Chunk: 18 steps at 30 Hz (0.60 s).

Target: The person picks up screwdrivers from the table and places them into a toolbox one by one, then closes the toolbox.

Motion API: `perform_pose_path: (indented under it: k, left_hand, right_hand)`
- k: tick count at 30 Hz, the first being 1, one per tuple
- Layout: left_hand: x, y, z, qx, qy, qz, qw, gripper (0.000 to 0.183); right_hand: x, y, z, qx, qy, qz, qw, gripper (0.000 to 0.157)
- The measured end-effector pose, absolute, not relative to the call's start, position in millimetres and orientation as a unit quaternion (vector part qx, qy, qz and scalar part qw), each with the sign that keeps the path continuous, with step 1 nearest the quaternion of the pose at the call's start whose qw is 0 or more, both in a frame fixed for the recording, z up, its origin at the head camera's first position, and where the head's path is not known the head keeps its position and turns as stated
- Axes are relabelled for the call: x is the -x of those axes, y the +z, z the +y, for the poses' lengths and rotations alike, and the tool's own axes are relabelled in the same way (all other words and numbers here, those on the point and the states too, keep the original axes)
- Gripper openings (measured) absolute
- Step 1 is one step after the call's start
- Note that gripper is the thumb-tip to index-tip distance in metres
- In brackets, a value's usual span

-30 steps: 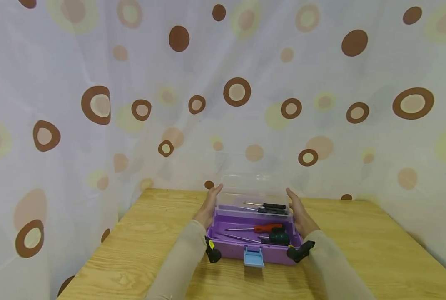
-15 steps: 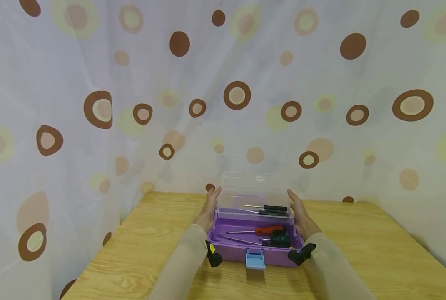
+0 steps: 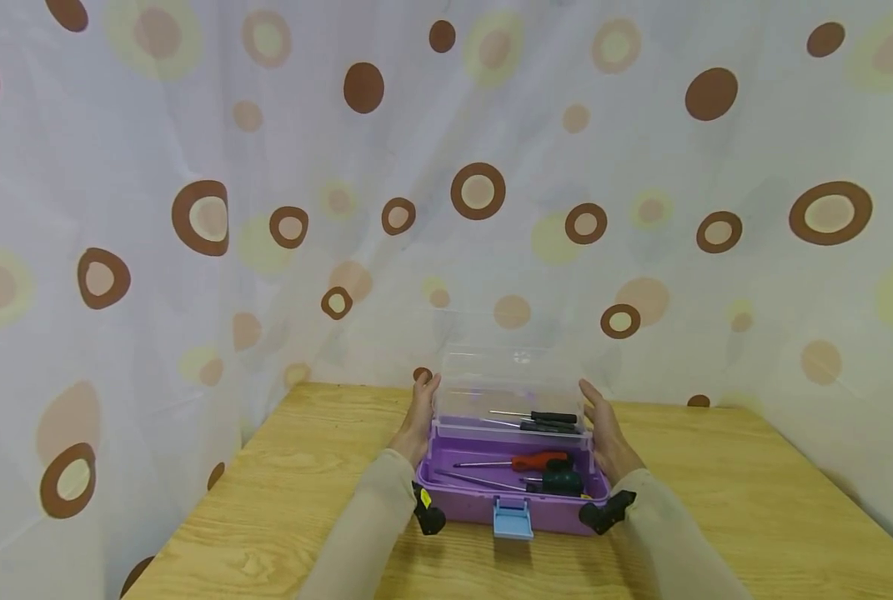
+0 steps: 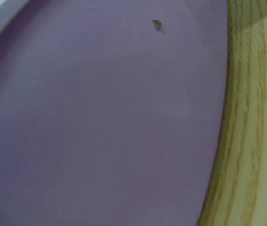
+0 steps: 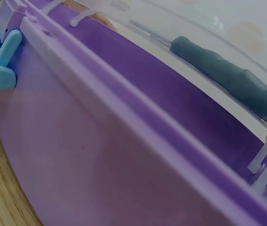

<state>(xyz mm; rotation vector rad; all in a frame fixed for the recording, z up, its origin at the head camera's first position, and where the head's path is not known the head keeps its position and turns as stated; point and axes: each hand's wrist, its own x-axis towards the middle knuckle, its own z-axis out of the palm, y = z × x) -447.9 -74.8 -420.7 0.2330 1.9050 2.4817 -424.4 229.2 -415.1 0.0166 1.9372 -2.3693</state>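
A purple toolbox (image 3: 470, 507) stands open on the table, its light blue latch (image 3: 513, 520) hanging at the front. My left hand (image 3: 418, 418) lies along its left side and my right hand (image 3: 607, 427) along its right, fingers fairly straight. Inside the base lie a red-handled screwdriver (image 3: 534, 462), a dark green-handled one (image 3: 563, 482) and a long shaft (image 3: 476, 480). Several black-handled screwdrivers (image 3: 554, 417) rest in the clear raised tray (image 3: 457, 410). In the right wrist view, a dark handle (image 5: 225, 75) shows in this tray. The left wrist view shows mostly purple wall (image 4: 105, 117).
The wooden table (image 3: 288, 483) extends to both sides of the toolbox. Behind it and at the sides hangs a white curtain (image 3: 386, 158) with brown and beige dots. Black wrist cameras (image 3: 428, 512) sit close to the toolbox's front corners.
The head view has tilted and shifted very slightly. Both hands stay at the toolbox's sides, and the toolbox and screwdrivers show no clear movement.
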Motion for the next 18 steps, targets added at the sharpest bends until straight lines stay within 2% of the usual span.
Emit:
perform_pose_path:
  k: [14,18]
  left_hand:
    - [446.5,-421.6,-75.0,-0.076,0.826,0.559,-0.002,0.083]
    - [446.1,-422.8,-75.0,-0.081,0.825,0.559,-0.021,0.076]
  right_hand:
    - [424.1,-415.8,230.2,0.012,-0.770,0.638,0.014,0.085]
    - [423.1,-416.0,230.1,0.018,-0.768,0.640,-0.013,0.082]
